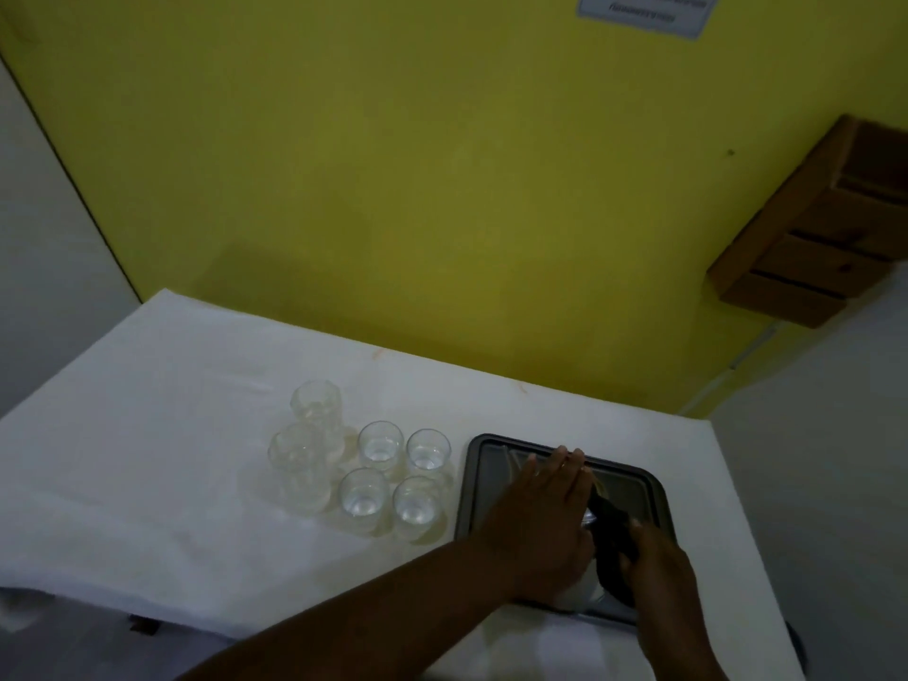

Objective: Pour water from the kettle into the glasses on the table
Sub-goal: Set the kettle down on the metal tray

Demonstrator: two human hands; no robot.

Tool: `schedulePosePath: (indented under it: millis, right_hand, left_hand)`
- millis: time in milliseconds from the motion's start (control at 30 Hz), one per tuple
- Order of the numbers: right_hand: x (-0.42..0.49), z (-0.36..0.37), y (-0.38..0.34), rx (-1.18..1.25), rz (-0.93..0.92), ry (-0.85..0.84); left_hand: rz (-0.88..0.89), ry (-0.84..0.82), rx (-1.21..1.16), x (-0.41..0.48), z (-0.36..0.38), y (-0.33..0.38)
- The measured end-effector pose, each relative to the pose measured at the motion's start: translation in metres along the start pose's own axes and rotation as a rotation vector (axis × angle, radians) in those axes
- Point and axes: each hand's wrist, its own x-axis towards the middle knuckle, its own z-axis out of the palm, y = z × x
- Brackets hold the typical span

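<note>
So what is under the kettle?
A grey tray on the white tablecloth. Both hands cover most of the kettle, so its base is hidden.

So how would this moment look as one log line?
right hand: gripping kettle handle | left hand: flat on kettle | kettle: on tray | glasses: waiting

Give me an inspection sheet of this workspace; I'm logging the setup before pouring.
Surface: table under white cloth.
Job's things: kettle on grey tray; six glasses left of tray, the four small ones seem to hold water.
Clutter: nothing seen.
Hands: right hand grips the black handle; left hand flat over the kettle.
Cables: nothing seen.
Surroundings: yellow wall, paper notice, wooden rack.
</note>
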Motion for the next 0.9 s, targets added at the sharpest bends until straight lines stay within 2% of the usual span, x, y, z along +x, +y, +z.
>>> schedulePosePath:
  millis: [100,267,467,667,900]
  right_hand:
    - [0.004,0.0,0.017,0.078,0.082,0.018]
    - [0.006,0.014,0.025,0.255,0.021,-0.011]
    - [0.02,0.033,0.05,0.462,0.05,-0.077]
    - [0.02,0.041,0.058,0.48,0.067,-0.043]
    - [0.021,0.044,0.073,0.393,0.044,0.021]
  left_hand:
    - [0.043,-0.067,-0.024,0.024,0.004,0.002]
    - [0.122,-0.14,0.059,0.054,0.019,-0.002]
    - [0.174,-0.192,0.114,0.068,0.033,-0.014]
    - [0.26,-0.119,0.187,0.059,0.042,-0.021]
    - [0.238,-0.127,0.202,0.05,0.048,-0.019]
